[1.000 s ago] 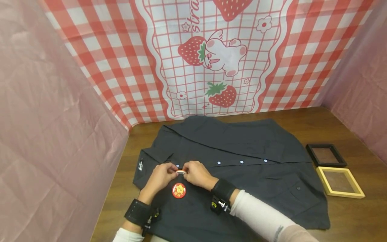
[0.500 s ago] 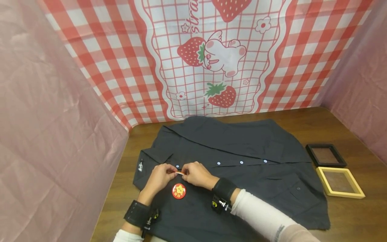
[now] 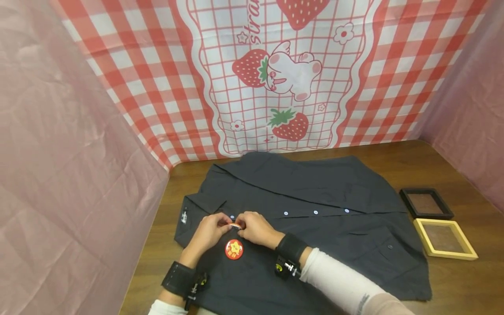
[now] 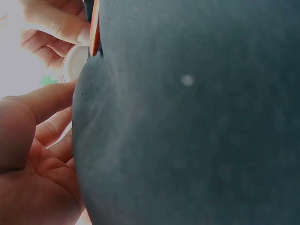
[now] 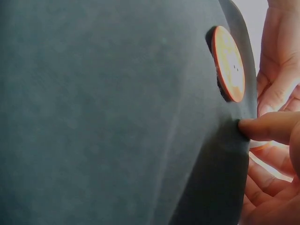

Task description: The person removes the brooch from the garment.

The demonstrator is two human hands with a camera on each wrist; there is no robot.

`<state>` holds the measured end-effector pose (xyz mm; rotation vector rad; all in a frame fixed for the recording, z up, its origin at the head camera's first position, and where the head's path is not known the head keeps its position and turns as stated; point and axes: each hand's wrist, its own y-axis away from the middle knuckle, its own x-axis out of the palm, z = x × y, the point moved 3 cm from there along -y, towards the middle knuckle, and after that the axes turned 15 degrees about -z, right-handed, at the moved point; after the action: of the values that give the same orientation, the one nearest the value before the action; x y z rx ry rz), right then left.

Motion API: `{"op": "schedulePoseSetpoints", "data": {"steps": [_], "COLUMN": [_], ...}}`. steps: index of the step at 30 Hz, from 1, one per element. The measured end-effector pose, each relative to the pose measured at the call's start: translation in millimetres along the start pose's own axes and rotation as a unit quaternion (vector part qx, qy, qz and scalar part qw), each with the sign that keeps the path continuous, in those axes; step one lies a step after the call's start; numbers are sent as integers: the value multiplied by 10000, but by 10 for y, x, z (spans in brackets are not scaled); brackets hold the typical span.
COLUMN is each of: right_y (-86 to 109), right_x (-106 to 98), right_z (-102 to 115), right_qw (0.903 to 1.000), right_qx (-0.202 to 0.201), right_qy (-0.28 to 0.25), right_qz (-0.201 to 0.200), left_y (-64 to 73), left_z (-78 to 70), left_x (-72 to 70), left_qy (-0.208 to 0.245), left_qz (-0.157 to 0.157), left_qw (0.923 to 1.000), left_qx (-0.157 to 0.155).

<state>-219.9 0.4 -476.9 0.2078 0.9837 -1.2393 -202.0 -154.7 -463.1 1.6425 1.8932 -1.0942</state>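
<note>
A dark grey button-up shirt [image 3: 315,249] lies spread on the table. Over its front, near the collar, my left hand [image 3: 210,229] and right hand [image 3: 257,228] pinch a round pin badge [image 3: 235,225] from either side. The badge is tilted, its edge toward the head camera. Just below, a red badge with a yellow star [image 3: 234,249] sits on the cloth. The right wrist view shows this star badge [image 5: 229,63] beside my right thumb, which presses the fabric. Behind a fold in the left wrist view, the held badge's pale round side [image 4: 76,63] shows partly; its pin is hidden.
To the right of the shirt lie a black frame [image 3: 426,215] and a yellow frame [image 3: 445,253] on the wooden table [image 3: 464,284]. A checked strawberry cloth [image 3: 157,100] hangs at the back, with pink cloth [image 3: 78,153] along the sides.
The held badge has tipped slightly back and forth between my fingers, edge-on half a second ago and showing a little more now. Both hands stay in nearly the same place.
</note>
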Motion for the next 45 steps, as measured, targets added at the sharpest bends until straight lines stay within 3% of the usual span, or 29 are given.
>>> {"op": "schedulePoseSetpoints", "data": {"steps": [7,15,23,33,45], "right_y": [-5,6,4,6,-12], "right_x": [3,31,12,60,73], "right_z": [-4,-10,19,-20,-18], "right_qw": [10000,9998,9990,9987,9993], "right_qx": [63,71,167,286,135], "right_qy": [-57,27,-402,-415,-298], "right_qz": [4,183,-46,-103,-203], "left_y": [-14,-16,-26,-13,-28], "left_z": [12,19,10,-10,-37], "left_x": [-37,-33,-35,-14,-6], "left_qy": [-65,53,124,140,241], "left_qz": [-85,132,47,64,31], "left_qw": [9999,9999,9999,9999,9997], "left_qx": [65,-16,-25,-7,-66]}}
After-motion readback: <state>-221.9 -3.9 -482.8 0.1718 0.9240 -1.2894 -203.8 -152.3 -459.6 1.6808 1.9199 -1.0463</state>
